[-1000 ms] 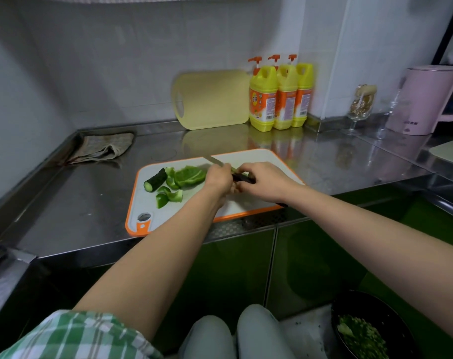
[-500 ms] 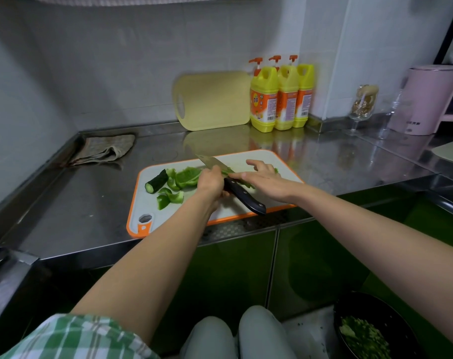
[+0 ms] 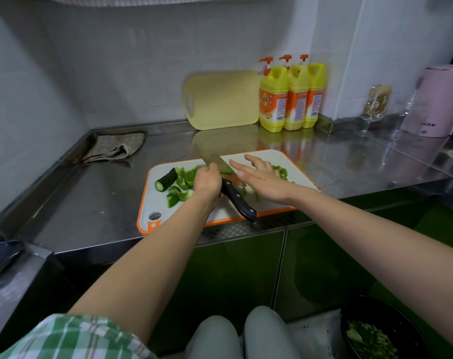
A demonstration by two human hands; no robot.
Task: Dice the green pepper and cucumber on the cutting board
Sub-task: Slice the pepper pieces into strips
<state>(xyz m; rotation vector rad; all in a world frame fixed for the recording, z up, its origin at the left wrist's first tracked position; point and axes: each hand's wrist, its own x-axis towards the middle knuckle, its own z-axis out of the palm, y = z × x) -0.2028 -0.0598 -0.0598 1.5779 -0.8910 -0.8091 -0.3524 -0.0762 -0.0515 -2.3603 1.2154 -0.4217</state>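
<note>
A white cutting board with an orange rim (image 3: 153, 200) lies on the steel counter. On its left part are a dark cucumber stub (image 3: 165, 179) and several green pepper chunks (image 3: 181, 194). Small diced green bits (image 3: 281, 172) lie at its right, partly hidden by my right hand. My left hand (image 3: 207, 180) grips a knife where blade meets handle; the black handle (image 3: 238, 200) points toward me and the blade (image 3: 212, 159) points away. My right hand (image 3: 259, 177) is flat with straight fingers, lying across the blade's right side.
A yellow board (image 3: 220, 99) leans on the back wall beside three yellow detergent bottles (image 3: 290, 99). A folded cloth (image 3: 114, 147) sits back left. A stemmed glass (image 3: 375, 104) and pink kettle (image 3: 437, 102) stand right. A black bowl of diced greens (image 3: 375, 332) sits low right.
My right hand let go of the knife handle and opened flat over the blade. My left hand took hold of the knife, whose handle swung toward me.
</note>
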